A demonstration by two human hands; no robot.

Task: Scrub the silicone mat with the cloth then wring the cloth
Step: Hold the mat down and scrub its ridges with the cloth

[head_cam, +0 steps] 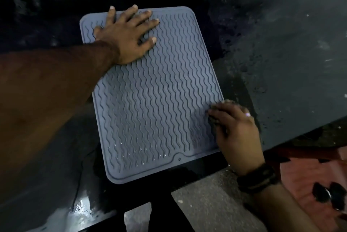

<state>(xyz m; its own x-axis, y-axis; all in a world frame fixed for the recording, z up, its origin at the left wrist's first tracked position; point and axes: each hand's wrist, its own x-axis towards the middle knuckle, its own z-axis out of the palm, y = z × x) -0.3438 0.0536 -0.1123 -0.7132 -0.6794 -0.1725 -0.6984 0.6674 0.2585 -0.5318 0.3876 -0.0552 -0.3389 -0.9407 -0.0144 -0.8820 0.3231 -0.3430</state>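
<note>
A dark, wet stone counter (281, 43) fills most of the view, speckled with droplets and shining with a pool of water near its front left edge. Past the front edge a grey floor (210, 205) shows below, with a reddish patterned surface (308, 175) at the lower right.

The grey silicone mat (154, 96) lies flat on the counter, its long side running away from the person and turned slightly, with wavy raised ribs across it and a rim all round. Water beads glint on the ribs near its front edge.

The left hand (127, 38) presses flat on the mat's far left corner, fingers straight and spread wide, the longest fingertips reaching just past the mat's far edge.

The right hand (236, 134) sits at the mat's right edge, toward the front, its fingers curled down over a small dark bunched cloth (214, 117). Only a sliver of the cloth shows beneath the fingertips, touching the mat's ribs; how tightly it is gripped cannot be told. A dark banded bracelet (257, 179) circles the right wrist.
</note>
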